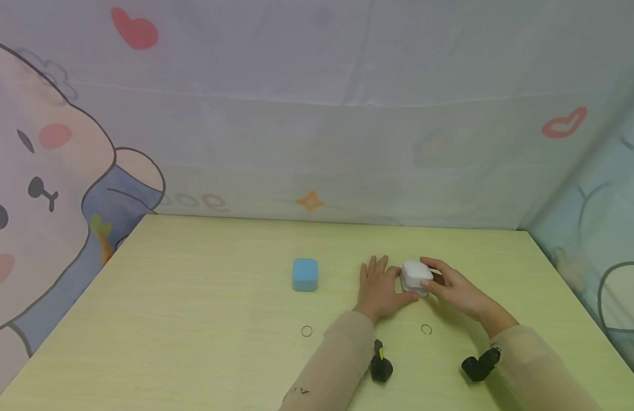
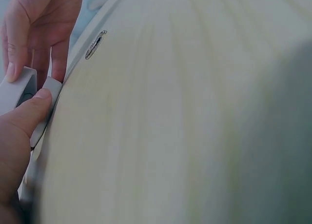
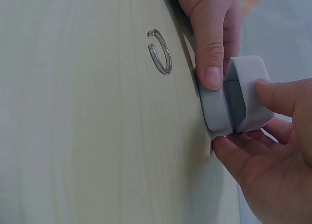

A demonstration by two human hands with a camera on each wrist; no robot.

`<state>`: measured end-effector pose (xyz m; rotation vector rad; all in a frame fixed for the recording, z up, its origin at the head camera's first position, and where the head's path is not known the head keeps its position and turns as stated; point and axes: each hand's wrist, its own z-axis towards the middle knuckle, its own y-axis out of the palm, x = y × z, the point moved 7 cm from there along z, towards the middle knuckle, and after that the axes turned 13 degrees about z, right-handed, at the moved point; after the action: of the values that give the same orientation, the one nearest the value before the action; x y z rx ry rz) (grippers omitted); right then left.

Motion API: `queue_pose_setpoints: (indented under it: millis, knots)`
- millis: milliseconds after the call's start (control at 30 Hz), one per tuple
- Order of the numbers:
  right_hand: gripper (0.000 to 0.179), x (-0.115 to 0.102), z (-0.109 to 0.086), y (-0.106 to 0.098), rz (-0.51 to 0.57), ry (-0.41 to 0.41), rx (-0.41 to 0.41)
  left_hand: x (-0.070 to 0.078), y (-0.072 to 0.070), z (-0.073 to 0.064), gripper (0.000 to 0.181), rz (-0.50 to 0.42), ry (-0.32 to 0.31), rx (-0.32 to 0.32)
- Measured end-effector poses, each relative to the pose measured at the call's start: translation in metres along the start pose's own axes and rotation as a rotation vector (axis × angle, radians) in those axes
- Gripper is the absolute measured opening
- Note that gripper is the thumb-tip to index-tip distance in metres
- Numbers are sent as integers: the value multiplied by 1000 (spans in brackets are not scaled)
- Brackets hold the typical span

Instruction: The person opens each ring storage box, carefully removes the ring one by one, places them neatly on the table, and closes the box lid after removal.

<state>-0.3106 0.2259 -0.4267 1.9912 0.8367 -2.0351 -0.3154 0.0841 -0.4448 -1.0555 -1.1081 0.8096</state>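
Note:
A small white ring box (image 1: 416, 273) stands on the table with its lid (image 3: 257, 99) tipped up from the base (image 3: 214, 112), showing a grey inside. My left hand (image 1: 381, 292) holds the base, its thumb pressed on the near side. From the right, my right hand (image 1: 458, 294) pinches the lid between thumb and fingers, a fingertip close to the base's lower edge. Whether anything lies inside the box cannot be seen. In front of the box lies a silver ring (image 3: 168, 58) with a gap in its band.
A closed blue box (image 1: 305, 275) stands to the left of my hands. Nearer to me, below it, lies a second thin ring (image 1: 311, 331). Black wrist cameras (image 1: 381, 370) hang by both sleeves. Behind the pale wooden table (image 1: 193, 297) hangs a printed cloth (image 1: 296, 131).

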Motion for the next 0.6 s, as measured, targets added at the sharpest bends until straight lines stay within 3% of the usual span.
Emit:
queue_pose_setpoints:
  millis: [600]
  knots:
    - [62,0,0,1,-24,-19,8,0,-1,0,61,20,-6,12]
